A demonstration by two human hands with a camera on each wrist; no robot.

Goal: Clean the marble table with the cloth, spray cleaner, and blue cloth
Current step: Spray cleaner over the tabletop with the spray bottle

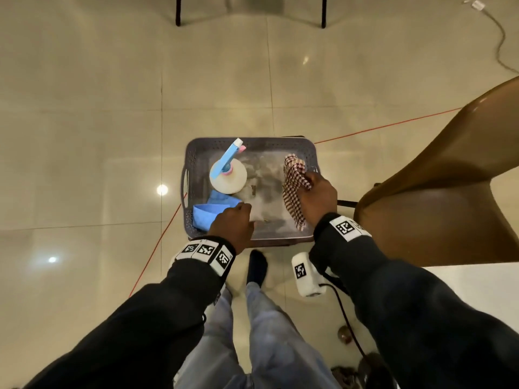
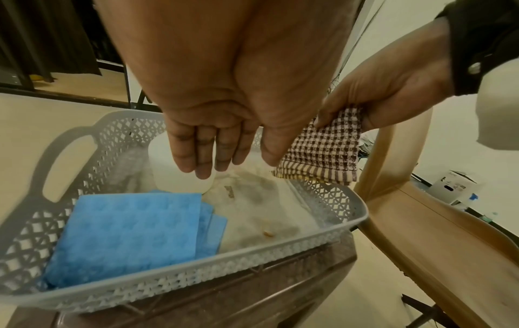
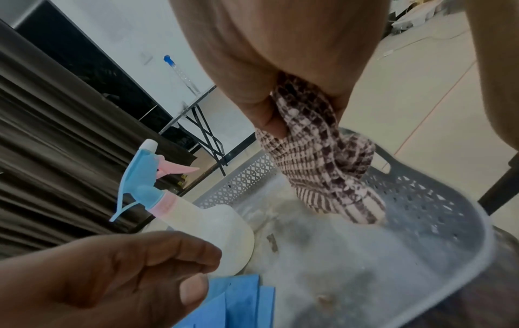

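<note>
A grey perforated basket stands on a low stool. In its left half stands a white spray bottle with a blue head and pink trigger. A folded blue cloth lies in the near left corner. My right hand grips a brown-and-cream checked cloth, which hangs over the basket's right side. My left hand hovers above the basket with fingers straight and loose, holding nothing, just in front of the bottle.
A brown plastic chair stands right beside the basket. A corner of a white surface shows at the lower right. A red line crosses the glossy tiled floor. Black table legs stand far ahead. My legs are below the basket.
</note>
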